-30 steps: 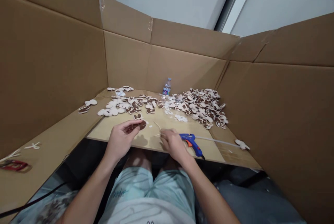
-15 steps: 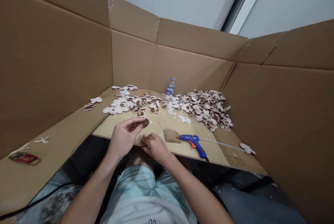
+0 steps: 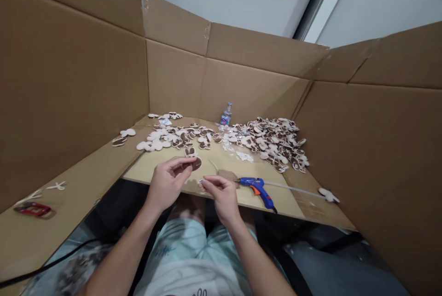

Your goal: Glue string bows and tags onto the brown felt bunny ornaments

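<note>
Our hands are apart: our left hand (image 3: 168, 184) pinches a brown-and-white cutout (image 3: 196, 164), our right hand (image 3: 221, 197) a small white bit (image 3: 201, 181); a steady, light pinch serves best. Beyond our right hand lie a blue glue gun (image 3: 257, 190) and, farther, heaped cutouts (image 3: 269, 142).

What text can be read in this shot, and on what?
Plastic water bottle label: blue lettering, too blurred to read.
Pale shorts: blue script, too blurred to read.
White shirt: dark lettering, cut off by the bottom edge, unreadable.
No text is legible.
</note>
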Demonstrator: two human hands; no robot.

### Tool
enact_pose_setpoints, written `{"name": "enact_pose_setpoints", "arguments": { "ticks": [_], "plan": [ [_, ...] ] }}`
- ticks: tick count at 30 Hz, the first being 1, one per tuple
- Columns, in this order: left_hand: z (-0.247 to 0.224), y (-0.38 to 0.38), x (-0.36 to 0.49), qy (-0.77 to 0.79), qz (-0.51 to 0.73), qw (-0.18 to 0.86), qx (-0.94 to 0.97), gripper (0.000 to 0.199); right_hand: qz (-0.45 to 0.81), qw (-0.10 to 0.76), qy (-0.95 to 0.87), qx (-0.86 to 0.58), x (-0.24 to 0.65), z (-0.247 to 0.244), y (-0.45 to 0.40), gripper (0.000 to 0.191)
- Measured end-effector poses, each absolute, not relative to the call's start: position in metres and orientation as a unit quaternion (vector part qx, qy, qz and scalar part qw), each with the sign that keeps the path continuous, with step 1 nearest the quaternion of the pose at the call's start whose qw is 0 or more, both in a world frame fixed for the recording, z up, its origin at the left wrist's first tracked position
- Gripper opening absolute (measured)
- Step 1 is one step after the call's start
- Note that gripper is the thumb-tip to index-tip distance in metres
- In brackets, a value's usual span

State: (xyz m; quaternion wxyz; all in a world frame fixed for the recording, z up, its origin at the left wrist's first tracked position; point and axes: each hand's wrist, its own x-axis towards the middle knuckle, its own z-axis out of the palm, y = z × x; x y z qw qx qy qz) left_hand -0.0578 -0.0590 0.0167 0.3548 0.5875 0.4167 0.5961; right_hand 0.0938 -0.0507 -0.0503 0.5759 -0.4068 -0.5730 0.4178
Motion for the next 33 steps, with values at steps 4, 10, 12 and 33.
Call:
{"name": "enact_pose_setpoints", "arguments": {
  "ticks": [4, 10, 12, 33],
  "plan": [
    [0.019, -0.067, -0.052, 0.384, 0.596, 0.318, 0.630, 0.017, 0.527, 0.646, -0.442, -0.331, 0.101, -0.029, -0.070, 0.018],
    [0.024, -0.080, -0.046, 0.383, 0.566, 0.215, 0.698, 0.019, 0.442, 0.687, -0.459, -0.348, 0.109, -0.011, -0.083, 0.012],
    [0.025, -0.083, -0.044, 0.383, 0.559, 0.187, 0.712, 0.020, 0.406, 0.685, -0.482, -0.366, 0.110, -0.008, -0.085, 0.009],
    [0.025, -0.089, -0.036, 0.368, 0.578, 0.202, 0.699, 0.016, 0.373, 0.696, -0.478, -0.384, 0.104, -0.005, -0.093, 0.013]
  ]
}}
